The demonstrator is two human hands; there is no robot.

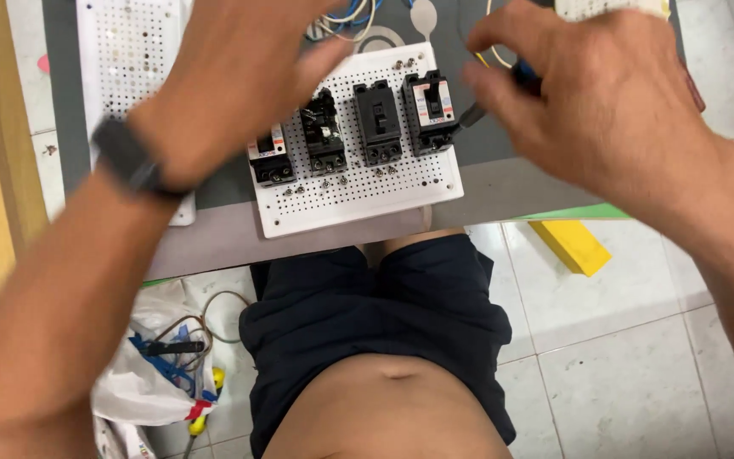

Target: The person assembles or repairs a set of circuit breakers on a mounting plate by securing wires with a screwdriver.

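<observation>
A white perforated board point(358, 191) lies on the grey table edge and carries several black circuit breakers point(377, 121) in a row. My left hand point(231, 81), with a dark band on the wrist, rests over the board's upper left corner, above the leftmost breaker point(270, 159); what its fingers touch is hidden. My right hand point(605, 93) hovers at the board's upper right and grips a screwdriver point(493, 95) with a blue and black handle, its tip beside the rightmost breaker point(431, 110). A yellow wire point(482, 59) runs past its fingers.
A second white perforated panel point(125, 51) lies at the left. Loose wires point(346, 21) sit behind the board. Below the table are my dark shorts, a tiled floor, a yellow block point(571, 246) and a white bag with tools point(159, 374).
</observation>
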